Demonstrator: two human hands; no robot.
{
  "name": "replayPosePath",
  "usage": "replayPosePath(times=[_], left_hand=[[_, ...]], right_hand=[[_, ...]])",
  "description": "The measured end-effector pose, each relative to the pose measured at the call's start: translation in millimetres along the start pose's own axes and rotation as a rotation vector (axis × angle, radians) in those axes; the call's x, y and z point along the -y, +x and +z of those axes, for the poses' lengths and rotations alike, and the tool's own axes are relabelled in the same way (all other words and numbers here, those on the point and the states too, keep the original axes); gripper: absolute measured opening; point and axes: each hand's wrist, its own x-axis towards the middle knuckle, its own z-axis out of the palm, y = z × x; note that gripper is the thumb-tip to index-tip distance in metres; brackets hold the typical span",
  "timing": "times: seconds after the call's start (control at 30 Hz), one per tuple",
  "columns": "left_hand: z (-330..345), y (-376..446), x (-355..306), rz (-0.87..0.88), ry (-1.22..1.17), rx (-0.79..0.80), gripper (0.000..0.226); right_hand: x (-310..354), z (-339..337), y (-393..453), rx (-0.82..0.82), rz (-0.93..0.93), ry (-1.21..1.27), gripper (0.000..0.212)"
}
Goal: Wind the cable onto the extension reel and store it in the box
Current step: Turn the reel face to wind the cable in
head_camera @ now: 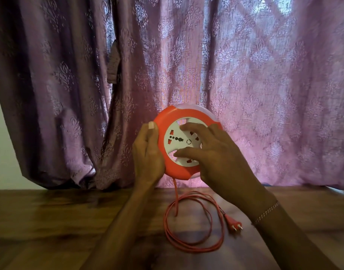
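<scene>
Facing the purple curtain (264,84) that hangs behind the wooden table (50,215), I hold the extension reel (186,141) upright in the air between me and the cloth, its white socket face turned toward me. My left hand (148,152) grips the orange rim on the reel's left edge, thumb up along the front and fingers curled behind where I cannot see them. My right hand (212,152) lies spread over the white hub, fingers bent, fingertips set at its cut-outs, ready, I judge, to turn it. The cable (194,221) leaves the reel's bottom edge and drops straight down to the table, where the rest lies in loose loops directly below the reel and between my forearms, ending in the plug (233,223) just right of the loops, near my right wrist. So the slack lies below and toward me, the feed line running vertically; much is left to wind. No box is in view.
</scene>
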Motion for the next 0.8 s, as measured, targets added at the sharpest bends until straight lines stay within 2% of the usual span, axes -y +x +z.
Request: replayPosePath(times=[0.1, 0.33, 0.47, 0.6, 0.8], left_hand=[[1, 0, 0, 0.006, 0.006, 0.004, 0.036], [0, -2, -3, 0.047, 0.025, 0.035, 0.042], [1, -3, -4, 0.061, 0.045, 0.032, 0.041], [2, -4, -8, 0.076, 0.061, 0.02, 0.044], [1, -5, -10, 0.065, 0.038, 0.006, 0.044]], right_hand=[[1, -4, 0, 0.008, 0.034, -0.052, 0.053], [6, -5, 1, 0.058, 0.155, -0.148, 0.058], [10, 1, 0, -0.024, 0.277, -0.06, 0.057], [13, 5, -2, -0.077, 0.408, -0.086, 0.058], [9, 9, -1, -0.107, 0.363, -0.098, 0.06]])
